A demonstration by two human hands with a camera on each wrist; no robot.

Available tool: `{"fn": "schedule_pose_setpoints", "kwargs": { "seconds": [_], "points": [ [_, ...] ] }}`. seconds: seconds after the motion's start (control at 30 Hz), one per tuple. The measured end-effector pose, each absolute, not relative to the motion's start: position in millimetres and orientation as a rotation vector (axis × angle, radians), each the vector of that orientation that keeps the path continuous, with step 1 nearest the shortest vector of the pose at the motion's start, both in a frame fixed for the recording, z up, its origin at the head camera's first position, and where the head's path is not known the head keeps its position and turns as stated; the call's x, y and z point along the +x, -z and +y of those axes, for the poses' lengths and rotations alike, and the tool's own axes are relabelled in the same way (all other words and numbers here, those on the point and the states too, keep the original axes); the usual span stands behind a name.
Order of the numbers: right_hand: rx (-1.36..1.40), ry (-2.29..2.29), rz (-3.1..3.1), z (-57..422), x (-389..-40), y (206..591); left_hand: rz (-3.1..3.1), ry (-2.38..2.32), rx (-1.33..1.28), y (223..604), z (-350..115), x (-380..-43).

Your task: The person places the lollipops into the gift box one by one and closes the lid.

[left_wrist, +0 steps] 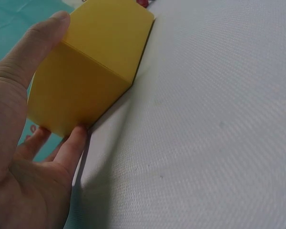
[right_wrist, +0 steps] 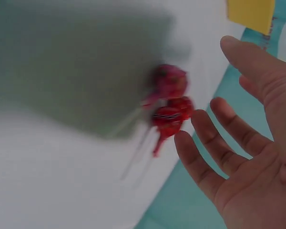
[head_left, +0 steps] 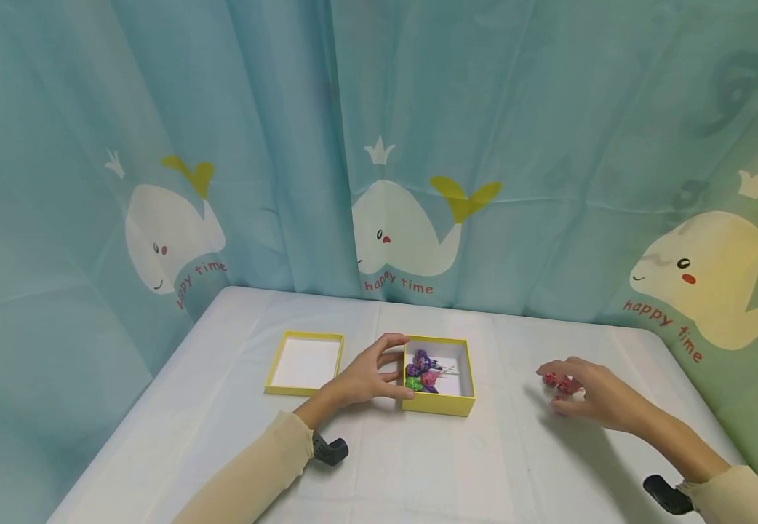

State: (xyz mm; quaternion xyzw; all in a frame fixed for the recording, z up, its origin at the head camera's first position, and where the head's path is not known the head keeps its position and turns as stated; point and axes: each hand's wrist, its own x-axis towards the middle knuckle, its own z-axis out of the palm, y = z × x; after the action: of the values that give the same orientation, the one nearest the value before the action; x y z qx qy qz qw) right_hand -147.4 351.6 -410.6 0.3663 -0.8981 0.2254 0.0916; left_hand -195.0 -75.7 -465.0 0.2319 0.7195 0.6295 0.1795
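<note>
In the head view, a yellow box (head_left: 438, 405) is held at its left side by the left hand (head_left: 366, 372), thumb at the near corner and fingers spread toward the far one; wrapped lollipops (head_left: 422, 361) are gathered inside, and the lid (head_left: 303, 362) is laid to the left on the white table (head_left: 418, 466). Red lollipops (head_left: 568, 386) on the table, right of the box, are reached over by the right hand (head_left: 598, 397). In the left wrist view, the box's wall is spanned between thumb and fingertips. In the right wrist view, the right hand is seen unclenched, nothing gripped; whether the lollipops are touched cannot be told. The step in hand is judged to be a pick-up: the fingers need to be closed round the red lollipops while the box is kept steady.
</note>
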Motion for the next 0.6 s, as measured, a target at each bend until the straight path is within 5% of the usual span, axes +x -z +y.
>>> {"fn": "schedule_pose_setpoints", "kwargs": {
  "seconds": [0.6],
  "points": [
    [0.927, -0.683, -2.713, 373, -134, 447, 2.020, -1.792, 0.622, 462, -75, -194]
  ]
}}
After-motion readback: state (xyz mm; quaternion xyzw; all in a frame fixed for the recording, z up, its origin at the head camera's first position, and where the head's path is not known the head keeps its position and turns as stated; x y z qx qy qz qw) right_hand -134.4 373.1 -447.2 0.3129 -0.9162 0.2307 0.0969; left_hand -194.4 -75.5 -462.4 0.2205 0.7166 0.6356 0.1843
